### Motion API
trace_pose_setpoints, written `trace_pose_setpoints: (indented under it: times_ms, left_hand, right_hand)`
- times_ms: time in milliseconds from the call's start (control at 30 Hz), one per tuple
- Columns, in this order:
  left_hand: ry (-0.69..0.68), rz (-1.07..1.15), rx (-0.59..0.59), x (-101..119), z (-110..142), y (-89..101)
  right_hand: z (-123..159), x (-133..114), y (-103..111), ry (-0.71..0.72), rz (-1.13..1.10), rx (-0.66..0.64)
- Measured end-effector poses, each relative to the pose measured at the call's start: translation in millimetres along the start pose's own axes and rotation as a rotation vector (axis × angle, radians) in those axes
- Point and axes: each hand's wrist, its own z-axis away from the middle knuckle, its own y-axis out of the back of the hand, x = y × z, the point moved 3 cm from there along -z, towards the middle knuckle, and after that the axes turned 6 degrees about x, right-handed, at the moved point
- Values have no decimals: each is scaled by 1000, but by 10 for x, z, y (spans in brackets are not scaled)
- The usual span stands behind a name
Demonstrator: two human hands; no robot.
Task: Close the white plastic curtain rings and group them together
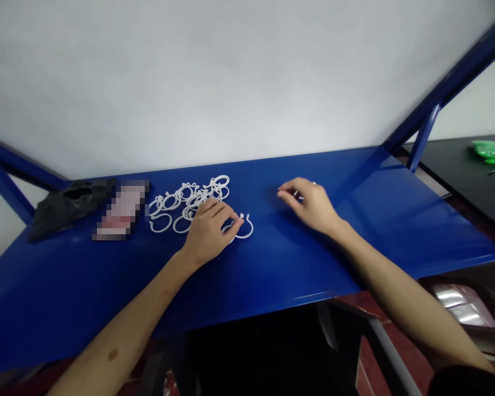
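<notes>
While the left hand [208, 231] touches white rings [252, 226], the right hand [309, 204] curls apart from them around something white [297, 196]; whether either grips, I cannot tell.

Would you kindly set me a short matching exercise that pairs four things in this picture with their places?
Things
1. Crumpled black bag
2. Bare right hand
3. Bright green bundle
4. Bare left hand

Places
A. On the flat black table at the far right
B. Right at the heap of thin, white, round rings
C. Toward the left end of the glossy blue tabletop
D. To the right of the ring heap, in front of the pale wall

Pairs: 1-C, 2-D, 3-A, 4-B
</notes>
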Motion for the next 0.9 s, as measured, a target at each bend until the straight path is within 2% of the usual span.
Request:
trace_pose_setpoints:
  times_ms: [133, 233, 367, 533, 700, 900]
  left_hand:
    - [51, -29, 89, 35, -6, 30]
    - [78, 10, 95, 68, -13, 32]
    - [130, 162, 20, 106, -30, 27]
    - [214, 343, -71, 103, -11, 0]
    - [190, 363, -79, 116, 44, -35]
    - [106, 349, -69, 149, 82, -42]
  right_hand:
    - [193, -349, -349, 11, -387, -261]
    - [270, -429, -467, -19, -470, -257]
    - [267, -400, -452, 6, -446, -143]
    - [266, -405, -394, 189, -393, -95]
    - [333, -435, -401, 393, -286, -171]
    - [367, -470, -375, 511, -175, -239]
